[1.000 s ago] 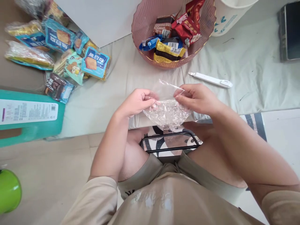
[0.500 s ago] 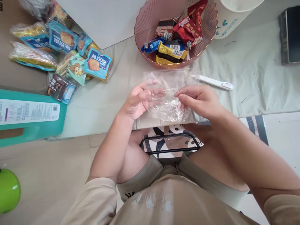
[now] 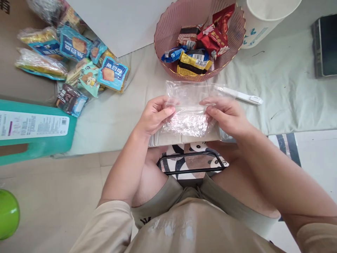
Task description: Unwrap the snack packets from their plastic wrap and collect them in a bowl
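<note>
A clear plastic bag is stretched between my two hands, just above the near edge of the cloth-covered table. My left hand pinches its left side, thumb on top. On the right side, my right hand grips it between thumb and fingers, some fingertips showing through the film. The lower part of the bag is crinkled and shiny; its upper part lies flatter. Just beyond it stands a pink ribbed bowl with a gold rim, holding several wrapped snacks, among them a yellow-and-black packet.
A white pen-like cutter lies right of the bag, its left end behind the film. Snack packets pile up at the left, near a teal container. A white paper cup and a dark device stand at the right.
My left hand has closed from loosely spread fingers into a pinch on the bag's side. The bag is now spread wider and flatter between both hands. The view has shifted slightly.
</note>
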A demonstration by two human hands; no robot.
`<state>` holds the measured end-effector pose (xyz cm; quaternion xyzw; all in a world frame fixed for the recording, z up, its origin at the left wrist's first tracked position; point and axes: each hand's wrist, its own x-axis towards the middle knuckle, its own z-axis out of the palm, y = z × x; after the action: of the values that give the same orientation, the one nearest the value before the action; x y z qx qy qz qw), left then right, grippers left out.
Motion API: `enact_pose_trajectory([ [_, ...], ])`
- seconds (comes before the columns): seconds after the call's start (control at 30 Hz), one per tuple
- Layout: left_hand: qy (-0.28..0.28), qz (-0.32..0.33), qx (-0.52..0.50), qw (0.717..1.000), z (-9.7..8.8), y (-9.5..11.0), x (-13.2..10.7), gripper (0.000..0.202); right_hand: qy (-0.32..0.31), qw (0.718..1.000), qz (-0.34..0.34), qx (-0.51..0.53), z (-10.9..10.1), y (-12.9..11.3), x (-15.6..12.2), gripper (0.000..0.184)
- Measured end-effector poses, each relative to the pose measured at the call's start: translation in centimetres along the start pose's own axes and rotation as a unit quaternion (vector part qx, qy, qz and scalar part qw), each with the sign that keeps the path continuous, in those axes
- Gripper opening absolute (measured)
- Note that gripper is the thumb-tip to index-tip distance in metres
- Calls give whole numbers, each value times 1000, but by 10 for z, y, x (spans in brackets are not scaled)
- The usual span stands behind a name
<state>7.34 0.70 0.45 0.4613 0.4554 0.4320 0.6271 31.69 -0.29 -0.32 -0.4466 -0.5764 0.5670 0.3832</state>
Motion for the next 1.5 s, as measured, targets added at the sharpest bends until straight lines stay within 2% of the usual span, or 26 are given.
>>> enact_pose_trajectory([
  [0.07,5,9,-9,1000,-2,1,0,16,-1,999,-11,39,-1,-2,0,27],
  [0.17,-10,-1,10,1000,-8,1,2,15,-13,998,27,61,-3,-7,-1,23],
  [0.27,-8,2,43,999,-13,-3,4,32,-18,998,45,44,-5,-8,-1,30],
  [0.33,6,22,89,996,-14,-7,4,27,-14,999,40,10,-5,-4,0,37],
  [0.4,10,45,125,991,-13,-10,3,16,11,999,34,-36,-3,1,1,30],
  [0.43,7,55,130,990,-13,-12,3,19,29,998,30,-44,-2,4,1,22],
  [0.47,2,63,128,990,-13,-14,3,23,47,998,27,-33,0,6,2,21],
  [0.53,-6,78,119,990,-14,-18,3,29,72,996,32,44,3,8,4,38],
  [0.63,-13,111,112,987,-16,-24,6,42,59,983,71,159,7,5,5,46],
  [0.73,-20,129,126,983,-18,-32,11,54,27,979,113,166,12,0,5,45],
  [0.8,-10,125,150,981,-22,-37,16,58,31,980,117,157,15,0,4,44],
  [0.87,37,129,182,974,-27,-40,21,57,64,981,97,156,17,3,4,40],
  [0.9,82,141,197,967,-29,-40,23,53,85,982,83,150,17,5,5,36],
  [0.97,196,188,218,937,-28,-38,24,38,126,984,54,114,18,6,5,29],
  [1.03,268,248,229,902,-19,-33,17,21,162,985,23,61,19,4,3,24],
  [1.07,268,276,235,893,-11,-31,11,17,173,984,4,36,20,2,2,23],
  [1.13,197,306,247,898,11,-28,-2,22,173,984,-35,9,24,-4,-3,21],
  [1.2,117,287,240,920,32,-30,-13,37,140,988,-66,21,30,-9,-8,19],
  [1.27,64,246,185,949,47,-34,-18,53,91,991,-79,61,37,-12,-13,20],
  [1.37,18,170,79,982,55,-38,-16,64,46,990,-72,113,44,-12,-17,25],
  [1.5,10,86,-6,996,52,-34,-9,67,42,990,-43,131,45,-10,-14,32],
])
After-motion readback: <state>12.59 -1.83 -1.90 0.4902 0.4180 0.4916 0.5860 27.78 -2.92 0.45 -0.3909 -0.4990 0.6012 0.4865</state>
